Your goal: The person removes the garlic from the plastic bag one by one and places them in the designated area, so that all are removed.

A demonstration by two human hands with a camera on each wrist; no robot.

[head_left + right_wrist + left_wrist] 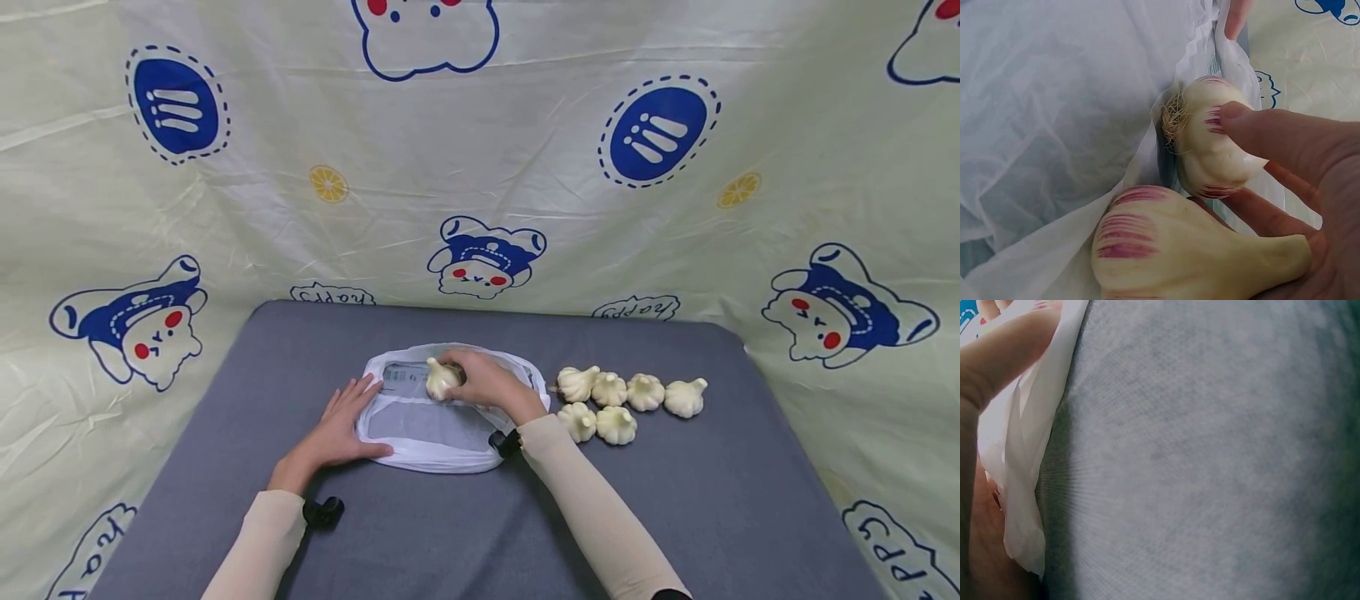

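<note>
Garlic bulb [440, 382] sits gripped in right hand [486, 382]; left hand [341, 428], outspread, touches bag [442, 458].

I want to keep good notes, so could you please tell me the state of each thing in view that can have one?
White bag: mouth spread open
Left hand: thumb on the bag's rim
Right hand: holding garlic, over the bag's opening
Held garlic bulbs: two, whole, one with roots showing
Other garlic bulbs: six, whole, lying beside the bag
Grey cloth: spread, lightly creased
Patterned sheet: wrinkled
</note>
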